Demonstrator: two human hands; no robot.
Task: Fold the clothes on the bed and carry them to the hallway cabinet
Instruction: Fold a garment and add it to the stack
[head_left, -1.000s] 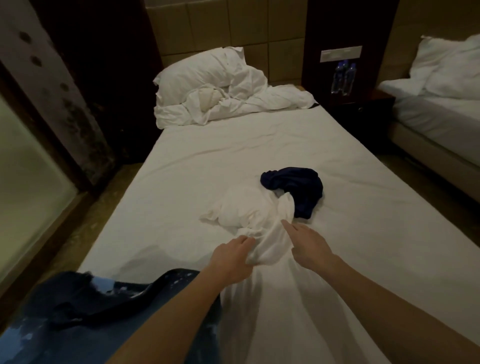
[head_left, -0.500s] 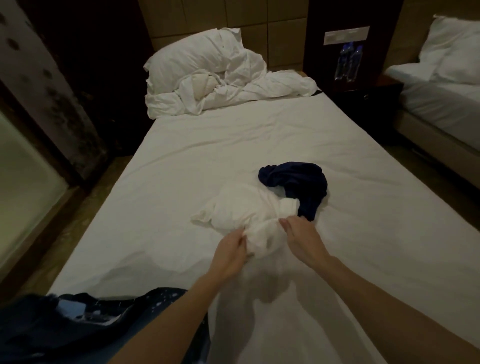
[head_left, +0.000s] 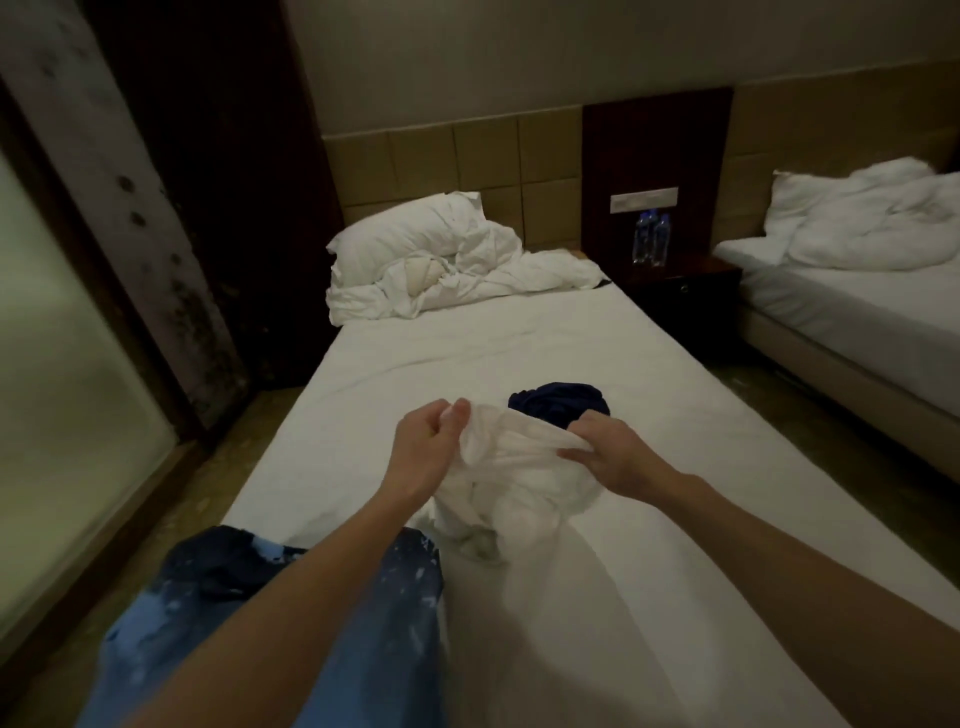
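While both hands (head_left: 519, 452) grip it, the white garment (head_left: 509, 493) hangs over the bed (head_left: 467, 353)

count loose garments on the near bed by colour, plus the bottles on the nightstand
White garment: 1, gripped by left hand and right hand
Navy garment: 1, lying on the bed
Water bottles: 2
Total: 4

— What colours do I see from here?
— I hold a white garment (head_left: 511, 467); at one o'clock from it lies a navy garment (head_left: 563, 408).
— And the bed?
— White sheet (head_left: 467, 353), white pillow (head_left: 410, 241). At seven o'clock, my blue cloth (head_left: 291, 623) is speckled white. The headboard (head_left: 467, 161) is tan squares.
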